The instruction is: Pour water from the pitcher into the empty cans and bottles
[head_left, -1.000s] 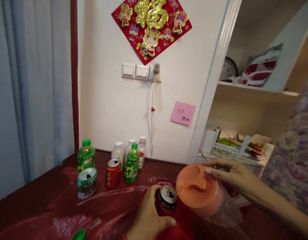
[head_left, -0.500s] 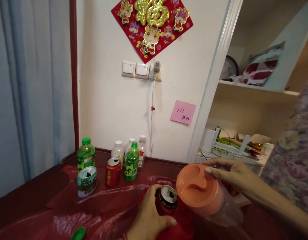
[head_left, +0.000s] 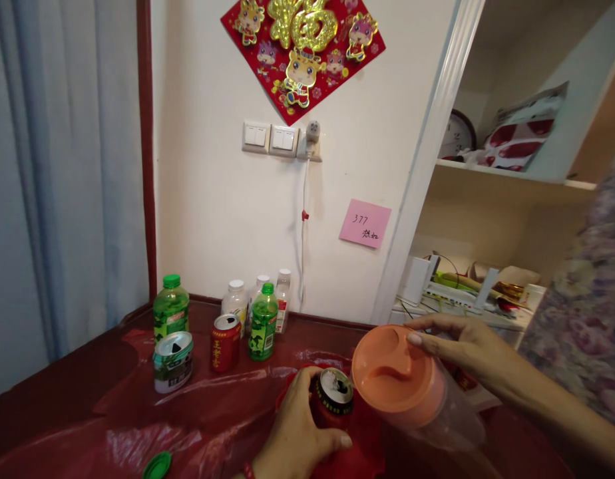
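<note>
Head cam, clock read from the can in your L hand. Your L hand is clamped on a red can w/ a dark band and silver top, tab opening showing; fingers wrap its far L side, thumb comes round the near side. Can is ~upright, over a red dish-like thing; can't tell if its base touches.

Your R hand is at 2-3 o'clock, thumb on top of the orange lid, fingers along its far edge, gripping the pitcher; rest of the grip is hidden. Pitcher's clear, tipped over w/ lid end toward the can, lid edge right by the can's rim; can't tell if they touch.

Other stuff: 2nd red can at 10, white/green can approx. 9-10, lg green bottle just behind that, sm green bottle btwn 10 and 11, white-capped bottles behind it at 11. Loose green cap at 8. Pink note on wall, 12-1.
</note>
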### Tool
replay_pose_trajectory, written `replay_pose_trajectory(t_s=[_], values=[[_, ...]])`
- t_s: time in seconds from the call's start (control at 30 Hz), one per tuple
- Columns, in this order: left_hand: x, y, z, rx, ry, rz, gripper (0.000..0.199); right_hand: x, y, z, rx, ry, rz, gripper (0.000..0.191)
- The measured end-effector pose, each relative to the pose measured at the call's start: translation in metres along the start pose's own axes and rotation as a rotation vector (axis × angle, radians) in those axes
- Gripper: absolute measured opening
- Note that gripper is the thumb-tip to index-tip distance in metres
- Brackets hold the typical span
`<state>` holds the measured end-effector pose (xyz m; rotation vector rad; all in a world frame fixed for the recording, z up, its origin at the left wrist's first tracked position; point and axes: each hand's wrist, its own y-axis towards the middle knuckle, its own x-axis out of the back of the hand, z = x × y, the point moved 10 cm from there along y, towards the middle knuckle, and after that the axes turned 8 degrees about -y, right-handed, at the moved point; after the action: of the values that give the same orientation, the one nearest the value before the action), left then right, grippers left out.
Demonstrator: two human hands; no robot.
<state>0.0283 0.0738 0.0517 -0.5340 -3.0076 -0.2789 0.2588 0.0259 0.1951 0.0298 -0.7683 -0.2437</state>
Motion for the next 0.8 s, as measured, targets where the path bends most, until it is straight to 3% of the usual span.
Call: replay_pose_trajectory(t_s=[0.8], values=[[0.0007, -0.0009, -0.0004, 0.053, -0.003, -0.023, 0.074, -0.0038, 0.0019, -0.0016, -0.026, 0.005, 0.049, 0.059]])
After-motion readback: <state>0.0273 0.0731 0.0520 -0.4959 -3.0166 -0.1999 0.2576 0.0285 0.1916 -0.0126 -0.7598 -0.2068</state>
